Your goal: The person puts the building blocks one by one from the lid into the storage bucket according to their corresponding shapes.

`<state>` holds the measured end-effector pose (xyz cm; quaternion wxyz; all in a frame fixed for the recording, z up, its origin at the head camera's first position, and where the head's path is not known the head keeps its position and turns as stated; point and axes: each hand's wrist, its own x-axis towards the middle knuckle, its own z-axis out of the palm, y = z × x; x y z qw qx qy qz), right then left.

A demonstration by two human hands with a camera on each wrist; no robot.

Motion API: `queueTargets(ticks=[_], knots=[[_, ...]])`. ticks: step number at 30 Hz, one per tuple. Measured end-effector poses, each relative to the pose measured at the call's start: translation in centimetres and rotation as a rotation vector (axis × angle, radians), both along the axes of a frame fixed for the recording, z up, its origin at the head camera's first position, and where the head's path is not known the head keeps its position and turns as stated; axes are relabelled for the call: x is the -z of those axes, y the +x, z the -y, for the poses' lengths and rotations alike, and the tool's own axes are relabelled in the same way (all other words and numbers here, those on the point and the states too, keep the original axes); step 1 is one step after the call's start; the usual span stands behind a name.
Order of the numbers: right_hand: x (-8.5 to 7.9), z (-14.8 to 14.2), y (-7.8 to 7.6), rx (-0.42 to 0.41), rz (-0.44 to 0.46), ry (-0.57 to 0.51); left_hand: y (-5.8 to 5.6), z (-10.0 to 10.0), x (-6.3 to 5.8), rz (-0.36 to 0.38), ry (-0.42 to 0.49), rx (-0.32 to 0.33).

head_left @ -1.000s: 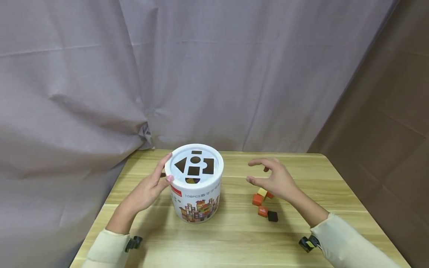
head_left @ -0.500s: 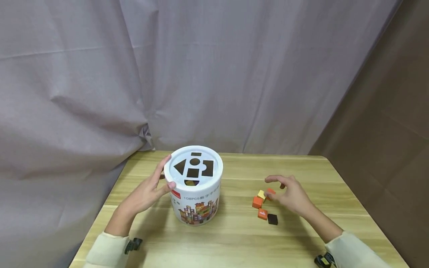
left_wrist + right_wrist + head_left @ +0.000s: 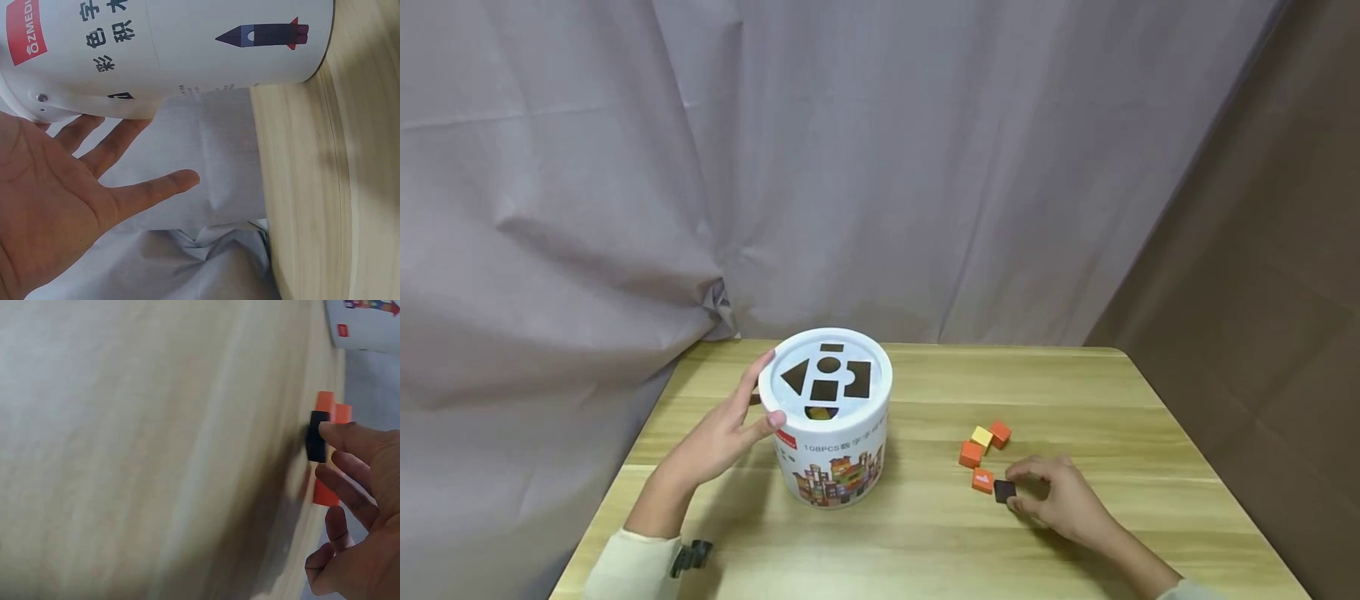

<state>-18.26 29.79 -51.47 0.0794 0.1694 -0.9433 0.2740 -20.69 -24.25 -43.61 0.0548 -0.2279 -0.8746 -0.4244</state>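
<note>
A white cylindrical block bucket (image 3: pixel 831 454) stands upright at the left centre of the table, its lid (image 3: pixel 842 404) cut with shaped holes. My left hand (image 3: pixel 715 442) grips its left side at the lid rim, thumb in front and fingers behind. In the left wrist view, one finger of that hand (image 3: pixel 56 194) sticks out free of the bucket. On the right, my right hand (image 3: pixel 1063 504) is low over a black block (image 3: pixel 1003 492). Its thumb tip overlaps the block in the right wrist view (image 3: pixel 317 447), while the index fingertip is just off the block's edge.
Beside the black block lies an orange block (image 3: pixel 982 480) with a white mark. Farther back are a yellow block (image 3: pixel 981 438) and two more orange ones, including the front orange block (image 3: pixel 971 454). Grey curtain (image 3: pixel 850 167) hangs behind the wooden table (image 3: pixel 895 558).
My right hand has come down and toward me, from above the blocks near the middle to the black block. The left hand stays at the bucket rim.
</note>
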Motion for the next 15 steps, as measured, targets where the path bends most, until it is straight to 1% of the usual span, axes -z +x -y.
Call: queueTargets(ticks=[2,4,6,10,15], knots=[[0.3,0.0,0.0,-0.016,0.002,0.025,0.2,0.1,0.1,-0.001,0.0,0.002],[0.4,0.1,-0.1,-0.01,-0.002,0.043,0.3,0.1,0.1,-0.007,0.004,0.003],[0.3,0.2,-0.2,0.004,0.0,0.051,0.3,0.1,0.1,-0.011,0.007,0.004],[0.0,0.1,-0.1,0.001,-0.005,0.047,0.2,0.1,0.3,-0.01,0.01,0.009],[-0.7,-0.1,0.2,0.012,-0.014,0.027,0.2,0.1,0.1,0.004,0.012,0.008]])
